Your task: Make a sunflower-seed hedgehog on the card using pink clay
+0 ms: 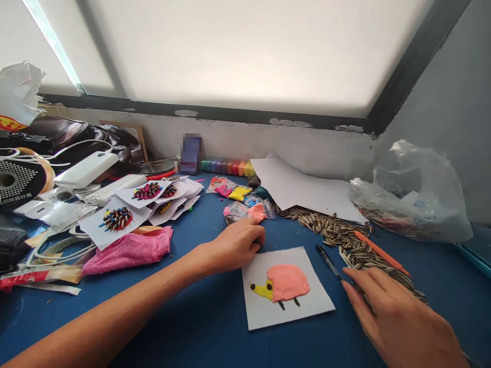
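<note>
A white paper card (322,301) lies on the blue table, bearing a flat hedgehog of modelling clay with a coral body (289,282), a yellow snout (263,291), black dots and two dark seed legs. My left hand (240,243) is closed just above the card's upper left corner, beside small bags of coloured clay (256,212); its curled fingers hide whatever is in them. To the right of the card, my right hand (399,312) has thumb and forefinger closed around the near end of a black pen (328,260). Striped sunflower seeds (326,227) lie beside that hand.
An orange pen (381,253) rests on the seeds. White sheets (303,181) and a clear plastic bag (418,194) stand behind. On the left are finished seed-and-clay cards (117,220), a pink cloth (132,250), cables and white devices. A phone (191,153) leans against the wall.
</note>
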Demonstrator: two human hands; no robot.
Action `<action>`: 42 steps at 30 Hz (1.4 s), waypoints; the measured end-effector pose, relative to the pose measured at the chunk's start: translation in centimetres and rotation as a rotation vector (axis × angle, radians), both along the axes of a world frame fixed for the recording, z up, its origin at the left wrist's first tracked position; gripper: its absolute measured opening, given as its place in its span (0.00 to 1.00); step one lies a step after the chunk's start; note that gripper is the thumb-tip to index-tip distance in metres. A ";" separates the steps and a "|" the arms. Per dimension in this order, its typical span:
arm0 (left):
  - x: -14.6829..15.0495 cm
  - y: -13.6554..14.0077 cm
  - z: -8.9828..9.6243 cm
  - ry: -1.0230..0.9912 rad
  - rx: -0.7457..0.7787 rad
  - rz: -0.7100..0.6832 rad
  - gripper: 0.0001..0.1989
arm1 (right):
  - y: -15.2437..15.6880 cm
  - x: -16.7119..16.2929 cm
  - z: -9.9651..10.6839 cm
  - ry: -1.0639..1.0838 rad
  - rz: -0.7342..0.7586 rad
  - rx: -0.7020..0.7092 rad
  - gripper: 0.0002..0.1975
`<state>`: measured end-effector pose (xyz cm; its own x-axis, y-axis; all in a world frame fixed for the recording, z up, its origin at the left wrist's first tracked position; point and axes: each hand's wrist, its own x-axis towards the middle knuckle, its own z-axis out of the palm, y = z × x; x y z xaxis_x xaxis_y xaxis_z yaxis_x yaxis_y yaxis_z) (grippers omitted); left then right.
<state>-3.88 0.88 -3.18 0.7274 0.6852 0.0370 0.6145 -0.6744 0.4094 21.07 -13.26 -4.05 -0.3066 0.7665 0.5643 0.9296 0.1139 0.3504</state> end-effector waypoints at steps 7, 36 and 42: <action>0.0 1.2 -1.6 -0.061 0.394 -0.044 0.14 | 0.4 0.7 -0.9 0.143 -0.072 -0.150 0.18; 3.7 0.5 -1.7 -0.171 -0.142 -0.088 0.04 | 0.2 3.4 1.5 0.461 -0.397 -0.618 0.21; 3.6 0.3 -1.1 -0.131 -0.166 -0.115 0.04 | 1.4 5.7 0.1 0.237 -0.448 -0.368 0.20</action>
